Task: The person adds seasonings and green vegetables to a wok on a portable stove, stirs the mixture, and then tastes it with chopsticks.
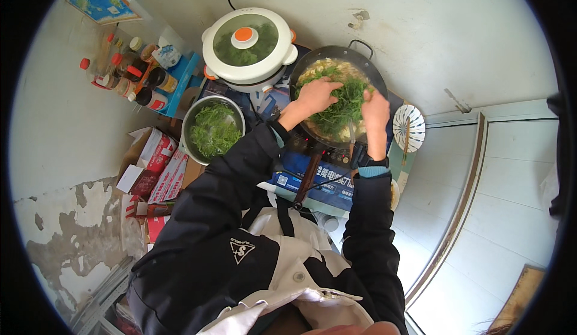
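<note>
Both of my hands are over a dark two-handled wok (381, 71) of broth with pale pieces in it. My left hand (317, 96) rests on the left side of the leafy greens (345, 103) heaped in the wok, its fingers spread. At the right side of the heap, my right hand (375, 105) has its fingertips pinched on some greens. A utensil with a wooden handle (352, 143) stands in the wok below the greens. To the left, a steel bowl (241, 116) holds more greens (215, 130) and some water.
A white electric pot (286, 37) with a glass lid and orange knob stands behind on the left. A patterned plate (409, 127) with chopsticks is at the right edge. Bottles and jars (157, 78) crowd a blue rack (182, 82). Cardboard boxes (157, 154) lie below it.
</note>
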The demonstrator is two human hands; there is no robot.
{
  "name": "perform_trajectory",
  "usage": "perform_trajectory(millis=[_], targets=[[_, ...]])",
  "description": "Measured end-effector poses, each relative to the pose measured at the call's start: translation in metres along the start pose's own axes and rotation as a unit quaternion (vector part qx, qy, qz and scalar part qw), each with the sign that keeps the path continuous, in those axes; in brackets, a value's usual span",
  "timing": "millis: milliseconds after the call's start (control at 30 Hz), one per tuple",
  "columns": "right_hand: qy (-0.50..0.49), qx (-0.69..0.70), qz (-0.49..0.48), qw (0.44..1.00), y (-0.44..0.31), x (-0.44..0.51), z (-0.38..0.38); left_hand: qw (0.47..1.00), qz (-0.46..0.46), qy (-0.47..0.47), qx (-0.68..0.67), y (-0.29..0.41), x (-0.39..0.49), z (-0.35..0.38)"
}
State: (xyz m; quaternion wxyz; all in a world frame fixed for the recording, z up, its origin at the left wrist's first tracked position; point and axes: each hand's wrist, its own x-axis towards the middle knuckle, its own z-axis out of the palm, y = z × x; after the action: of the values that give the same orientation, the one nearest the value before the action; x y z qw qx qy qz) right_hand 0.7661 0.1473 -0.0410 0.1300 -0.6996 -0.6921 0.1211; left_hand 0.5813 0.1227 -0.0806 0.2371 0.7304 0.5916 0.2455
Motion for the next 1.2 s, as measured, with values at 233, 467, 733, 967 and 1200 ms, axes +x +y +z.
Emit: perform_trajectory(millis=[233,467,733,967,1200], targets=[[-0.047,0.046,-0.109,0.992,0.013,0.005,0.048,0.990,-0.003,-0.012,-0.142,-0.002,-0.025,-0.006],[-0.031,0.632,0.220,0.743,-0.013,-0.009,0.060,0.891,0.030,-0.025,-0.452,0.010,-0.057,0.006],[-0.112,0.710,0.249,0.648,-0.035,-0.046,0.067,0.796,-0.077,-0.010,-0.600,-0.008,-0.065,0.008],[-0.015,0.606,0.091,0.790,-0.041,-0.073,0.069,0.751,-0.071,-0.063,-0.654,0.009,-0.057,0.010],[-0.011,0.788,0.226,0.573,-0.025,-0.061,0.046,0.758,-0.064,-0.138,-0.634,0.014,-0.062,0.007]])
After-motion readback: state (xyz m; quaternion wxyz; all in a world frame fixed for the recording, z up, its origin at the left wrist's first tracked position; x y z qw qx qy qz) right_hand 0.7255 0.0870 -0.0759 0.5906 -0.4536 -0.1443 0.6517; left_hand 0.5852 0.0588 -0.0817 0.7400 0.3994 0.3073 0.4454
